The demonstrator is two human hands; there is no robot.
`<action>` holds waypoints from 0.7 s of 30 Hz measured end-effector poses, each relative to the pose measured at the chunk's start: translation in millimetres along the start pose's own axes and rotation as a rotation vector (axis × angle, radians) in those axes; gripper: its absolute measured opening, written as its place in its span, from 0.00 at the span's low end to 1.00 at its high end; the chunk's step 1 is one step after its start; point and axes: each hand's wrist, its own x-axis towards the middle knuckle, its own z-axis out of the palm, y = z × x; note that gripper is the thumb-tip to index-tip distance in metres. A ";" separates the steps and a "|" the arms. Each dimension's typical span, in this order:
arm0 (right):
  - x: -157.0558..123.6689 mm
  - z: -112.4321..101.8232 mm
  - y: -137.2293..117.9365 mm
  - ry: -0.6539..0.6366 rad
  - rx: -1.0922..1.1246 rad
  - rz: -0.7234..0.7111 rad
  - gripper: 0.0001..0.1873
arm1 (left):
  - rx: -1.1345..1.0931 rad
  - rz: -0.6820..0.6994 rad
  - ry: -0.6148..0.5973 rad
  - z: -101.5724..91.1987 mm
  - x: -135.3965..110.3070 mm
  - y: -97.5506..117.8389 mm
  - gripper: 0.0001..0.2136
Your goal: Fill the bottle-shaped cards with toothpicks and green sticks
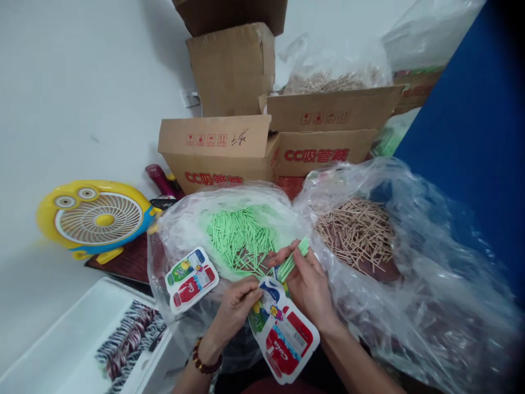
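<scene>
My left hand (234, 307) pinches the top edge of a printed bottle-shaped pouch (285, 339) with red, blue and green drink pictures. My right hand (308, 284) grips a small bundle of green sticks (294, 259) just above that pouch. A second pouch of the same print (191, 279) lies on the plastic to the left. Behind my hands, a clear bag holds a heap of loose green sticks (241, 236). To the right, another clear bag holds a pile of tan wooden sticks (356, 232).
Cardboard boxes (217, 150) with red lettering are stacked at the back. A yellow cartoon desk fan (96, 218) stands at left. A white tray (82, 328) with striped items sits at lower left. A blue panel (471, 137) rises on the right.
</scene>
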 end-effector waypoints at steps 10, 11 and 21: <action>-11.7 1.5 1.7 -0.029 0.032 0.252 0.10 | -0.142 -0.097 0.114 10.7 3.2 0.3 0.11; -10.1 -0.2 -0.8 -0.085 -0.004 0.299 0.11 | -0.177 -0.120 0.114 10.9 3.7 -0.1 0.11; 18.8 -9.6 -14.5 -0.376 -0.441 0.230 0.13 | -0.387 -0.211 0.173 7.9 6.8 -6.9 0.12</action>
